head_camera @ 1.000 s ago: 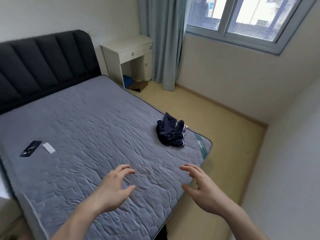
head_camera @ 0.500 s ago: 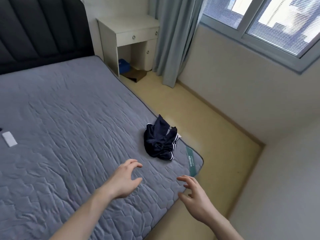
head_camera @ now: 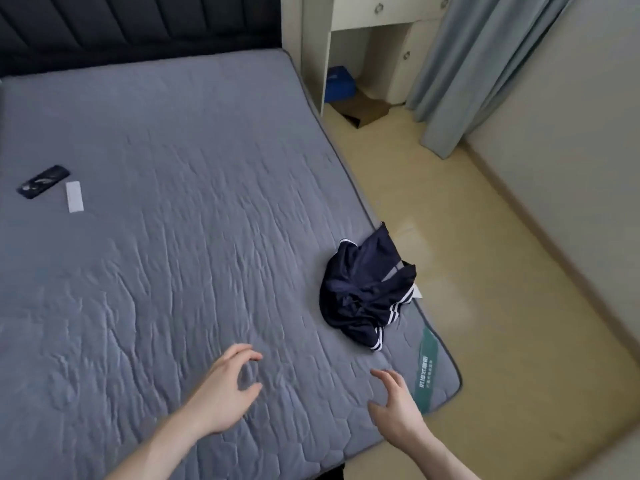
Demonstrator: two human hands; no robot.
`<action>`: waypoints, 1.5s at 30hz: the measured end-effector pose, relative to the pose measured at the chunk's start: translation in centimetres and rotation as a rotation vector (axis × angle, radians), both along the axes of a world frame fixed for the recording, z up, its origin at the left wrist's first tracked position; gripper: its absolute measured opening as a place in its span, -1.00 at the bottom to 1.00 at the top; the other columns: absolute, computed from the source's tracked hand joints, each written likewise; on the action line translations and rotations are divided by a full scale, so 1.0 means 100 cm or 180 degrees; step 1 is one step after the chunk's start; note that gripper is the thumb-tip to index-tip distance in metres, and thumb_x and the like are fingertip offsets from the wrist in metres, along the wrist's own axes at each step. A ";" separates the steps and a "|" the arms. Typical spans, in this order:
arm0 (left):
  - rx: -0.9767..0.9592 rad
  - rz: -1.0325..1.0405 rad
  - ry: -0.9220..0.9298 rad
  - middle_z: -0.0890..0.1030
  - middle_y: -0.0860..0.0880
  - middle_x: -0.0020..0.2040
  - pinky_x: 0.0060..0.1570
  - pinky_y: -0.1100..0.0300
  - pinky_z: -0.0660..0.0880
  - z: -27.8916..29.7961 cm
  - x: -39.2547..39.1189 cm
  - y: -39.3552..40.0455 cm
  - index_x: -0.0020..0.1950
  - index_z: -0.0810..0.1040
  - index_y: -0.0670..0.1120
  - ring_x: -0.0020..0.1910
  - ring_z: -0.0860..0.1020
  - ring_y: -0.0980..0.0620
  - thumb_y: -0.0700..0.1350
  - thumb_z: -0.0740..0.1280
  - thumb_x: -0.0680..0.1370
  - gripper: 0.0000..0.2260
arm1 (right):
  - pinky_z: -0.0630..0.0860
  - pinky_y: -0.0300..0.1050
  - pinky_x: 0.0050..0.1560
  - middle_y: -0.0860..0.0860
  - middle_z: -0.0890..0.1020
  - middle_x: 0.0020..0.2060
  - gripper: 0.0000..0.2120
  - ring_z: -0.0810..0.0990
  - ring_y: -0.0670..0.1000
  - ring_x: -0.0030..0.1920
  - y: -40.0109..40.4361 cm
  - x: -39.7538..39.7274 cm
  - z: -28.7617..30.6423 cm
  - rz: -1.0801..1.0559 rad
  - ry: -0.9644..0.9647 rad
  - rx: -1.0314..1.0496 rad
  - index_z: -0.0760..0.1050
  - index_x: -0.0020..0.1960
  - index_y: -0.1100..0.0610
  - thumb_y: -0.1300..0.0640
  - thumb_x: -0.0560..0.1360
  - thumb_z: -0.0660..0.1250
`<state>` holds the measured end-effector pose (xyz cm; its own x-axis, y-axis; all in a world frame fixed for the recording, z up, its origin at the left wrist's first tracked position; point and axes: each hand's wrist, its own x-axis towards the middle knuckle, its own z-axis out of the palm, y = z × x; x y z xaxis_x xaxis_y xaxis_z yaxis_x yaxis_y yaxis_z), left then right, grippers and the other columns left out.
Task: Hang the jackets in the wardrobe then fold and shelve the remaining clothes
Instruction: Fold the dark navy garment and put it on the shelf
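A crumpled navy garment with white stripes [head_camera: 367,292] lies near the right edge of the grey quilted mattress [head_camera: 180,244]. My left hand [head_camera: 225,389] hovers over the mattress in the foreground, fingers loosely curved, holding nothing. My right hand [head_camera: 396,403] is stretched out beside it near the mattress corner, fingers relaxed and empty. Both hands are short of the garment, which lies beyond and between them. No wardrobe is in view.
A dark phone [head_camera: 43,181] and a small white rectangle [head_camera: 74,196] lie on the mattress at left. A dark padded headboard [head_camera: 138,26] stands behind. A white desk [head_camera: 363,39], a blue item [head_camera: 341,84] beneath it, a grey-green curtain [head_camera: 478,64] and yellowish floor [head_camera: 502,289] are at right.
The view has tilted downward and swung left, bringing the phone back into sight. The garment looks nearer. Both hands stay extended and empty.
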<state>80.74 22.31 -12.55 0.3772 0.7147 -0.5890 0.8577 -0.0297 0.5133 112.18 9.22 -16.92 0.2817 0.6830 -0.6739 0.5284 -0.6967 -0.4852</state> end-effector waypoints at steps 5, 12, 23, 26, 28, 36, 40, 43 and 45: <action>-0.0210 0.0398 0.0094 0.37 0.09 0.44 0.34 0.22 0.33 -0.086 0.050 0.004 0.32 0.50 0.05 0.31 0.50 0.04 -0.07 0.41 0.57 -0.68 | 0.32 -0.06 0.42 0.09 0.06 0.62 -0.39 0.19 0.20 0.56 0.050 0.056 -0.120 0.0560 -0.0228 -0.0498 0.24 0.58 -0.01 0.15 0.55 0.29; -0.0424 0.0481 0.0070 0.29 0.23 0.43 0.32 0.38 0.19 -0.216 0.091 -0.017 0.33 0.46 0.15 0.44 0.37 0.18 0.00 0.36 0.60 -0.70 | 0.17 -0.01 0.53 0.22 -0.07 0.61 -0.31 0.11 0.31 0.57 0.100 0.086 -0.275 0.1057 -0.0487 -0.0908 0.20 0.61 -0.09 0.09 0.52 0.32; -0.0555 0.0589 0.0162 0.29 0.27 0.36 0.24 0.45 0.18 -0.233 0.062 -0.047 0.33 0.47 0.13 0.39 0.39 0.23 -0.01 0.35 0.60 -0.70 | 0.39 -0.40 -0.38 -0.09 0.60 -0.35 -0.78 0.52 -0.24 -0.44 0.107 0.042 -0.260 -0.0047 0.0540 0.0029 0.67 -0.04 0.06 0.33 0.57 0.35; -0.0479 0.0568 0.0184 0.32 0.21 0.40 0.32 0.48 0.14 -0.208 0.051 -0.051 0.37 0.44 0.09 0.41 0.39 0.19 -0.03 0.37 0.58 -0.64 | 0.45 -0.37 -0.36 -0.02 0.65 -0.35 -0.68 0.56 -0.16 -0.40 0.095 0.015 -0.195 -0.0687 0.1421 0.0203 0.64 -0.12 0.17 0.47 0.58 0.20; -0.0434 0.0558 0.0148 0.34 0.17 0.41 0.35 0.43 0.19 -0.185 0.046 -0.052 0.43 0.38 0.05 0.40 0.40 0.15 -0.05 0.38 0.56 -0.55 | 0.45 -0.30 -0.36 0.06 0.59 -0.35 -0.66 0.53 -0.03 -0.37 0.086 0.003 -0.142 -0.0826 0.1819 0.0222 0.59 -0.14 0.17 0.47 0.59 0.14; -0.0334 0.0573 -0.0945 0.29 0.35 0.44 0.32 0.35 0.26 -0.027 0.045 -0.081 0.56 0.14 0.29 0.40 0.30 0.32 0.13 0.52 0.42 -0.18 | 0.28 -0.15 -0.33 0.11 0.37 -0.31 -0.74 0.33 0.07 -0.31 0.046 -0.059 0.054 -0.0657 0.2036 0.0810 0.49 -0.11 0.11 0.33 0.64 0.12; 0.0533 0.0801 -0.1563 0.55 0.25 0.22 0.22 0.40 0.36 0.049 0.028 -0.104 0.33 0.52 0.14 0.25 0.44 0.31 0.03 0.48 0.48 -0.58 | 0.55 -0.22 -0.20 0.04 0.63 -0.20 -0.77 0.60 -0.03 -0.18 0.021 -0.095 0.124 -0.0716 0.1957 0.1045 0.56 -0.02 0.09 0.20 0.71 0.16; 0.0519 0.0875 -0.1865 0.67 0.15 -0.04 0.02 0.21 0.52 0.089 -0.005 -0.116 0.05 0.62 0.02 0.01 0.61 0.16 -0.10 0.36 0.61 -0.94 | 0.57 -0.13 -0.05 0.06 0.69 -0.14 -0.81 0.64 -0.04 -0.12 -0.003 -0.125 0.158 -0.0658 0.1597 0.1166 0.60 -0.02 0.05 0.07 0.69 0.24; 0.0301 0.0864 -0.1919 0.65 0.15 -0.16 -0.15 0.21 0.50 0.105 -0.030 -0.122 -0.03 0.56 0.02 -0.17 0.61 0.16 -0.09 0.32 0.65 -0.92 | 0.58 -0.07 -0.03 0.08 0.71 -0.14 -0.80 0.66 -0.04 -0.12 -0.018 -0.146 0.176 -0.0730 0.1474 0.1197 0.61 -0.04 0.04 -0.01 0.67 0.28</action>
